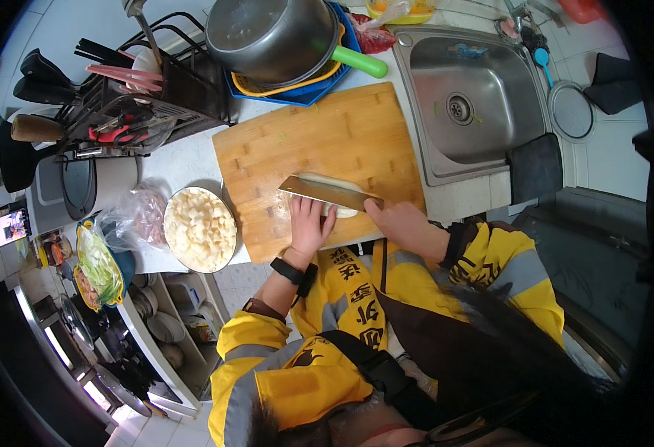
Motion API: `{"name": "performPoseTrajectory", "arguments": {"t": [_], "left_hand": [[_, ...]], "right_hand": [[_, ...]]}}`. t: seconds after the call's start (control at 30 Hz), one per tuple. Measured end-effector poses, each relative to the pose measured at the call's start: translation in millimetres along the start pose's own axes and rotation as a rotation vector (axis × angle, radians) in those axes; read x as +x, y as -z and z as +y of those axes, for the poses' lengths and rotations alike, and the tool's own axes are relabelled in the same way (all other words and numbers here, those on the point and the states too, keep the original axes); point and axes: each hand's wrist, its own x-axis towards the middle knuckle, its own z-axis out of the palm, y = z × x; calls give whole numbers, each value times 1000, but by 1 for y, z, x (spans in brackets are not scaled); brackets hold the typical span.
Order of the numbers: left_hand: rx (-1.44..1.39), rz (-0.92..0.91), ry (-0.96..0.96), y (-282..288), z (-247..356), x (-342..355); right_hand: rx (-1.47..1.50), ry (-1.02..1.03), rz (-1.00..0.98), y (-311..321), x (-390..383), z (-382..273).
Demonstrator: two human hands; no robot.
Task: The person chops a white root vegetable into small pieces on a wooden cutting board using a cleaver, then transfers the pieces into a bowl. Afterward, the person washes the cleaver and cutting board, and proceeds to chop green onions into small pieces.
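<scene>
My right hand (401,223) grips the handle of a kitchen cleaver (325,194), its wide blade slanting across a wooden cutting board (267,160). Along the blade's far side lies a long, pale, peeled vegetable piece (334,180); its exact kind I cannot tell. Another pale piece (345,211) shows on the near side. Bent fingers of my left hand (310,223) press down on this near piece, close against the blade. To the left of the board, a round bowl (235,242) is heaped with pale diced cubes (199,227).
A steel sink (476,97) adjoins the board's right side. Behind the board, a dark pot (267,41) with a green handle rests on stacked baskets. A utensil rack (185,97) stands back left. Plastic bags (137,216) and a basket of greens (100,268) sit left of the bowl.
</scene>
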Motion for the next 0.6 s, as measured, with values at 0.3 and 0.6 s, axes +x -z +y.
{"name": "performPoseTrajectory", "arguments": {"t": [0.3,0.6], "left_hand": [[3,50,-43,-4,0,4],[-4,63,-103,2,3,6]], "right_hand": [[-50,68,82,-10,6,4],[152,-33,-8,-2,32,33]]}}
